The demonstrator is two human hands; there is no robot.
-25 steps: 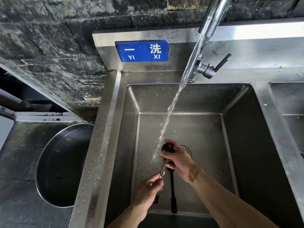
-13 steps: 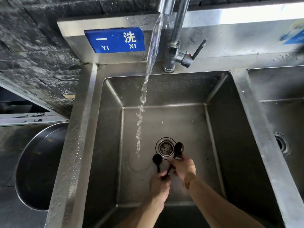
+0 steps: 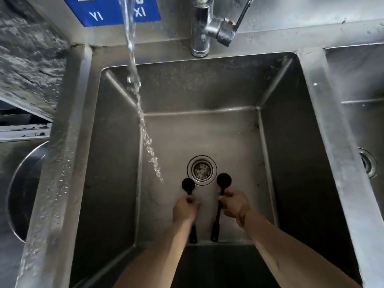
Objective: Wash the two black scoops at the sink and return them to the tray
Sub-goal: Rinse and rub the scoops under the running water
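Two black long-handled scoops are held low in the steel sink (image 3: 291,142), side by side, bowls pointing away from me. My left hand (image 3: 185,208) grips the left scoop (image 3: 188,185) just below its round bowl. My right hand (image 3: 234,204) grips the right scoop (image 3: 224,180) near its bowl; its handle runs down toward me. Both bowls sit close to the drain (image 3: 201,170). The water stream (image 3: 137,90) falls left of the scoops and touches neither. A round metal tray (image 3: 14,179) lies left of the sink.
The tap (image 3: 209,28) with its lever stands at the back rim, still running. A blue sign (image 3: 99,11) is fixed on the backsplash. A second basin (image 3: 367,125) adjoins on the right. A dark stone wall rises at left.
My hands have moved apart, each now with its own scoop, and both scoops are out of the stream. The view has tilted down and closer to the basin.
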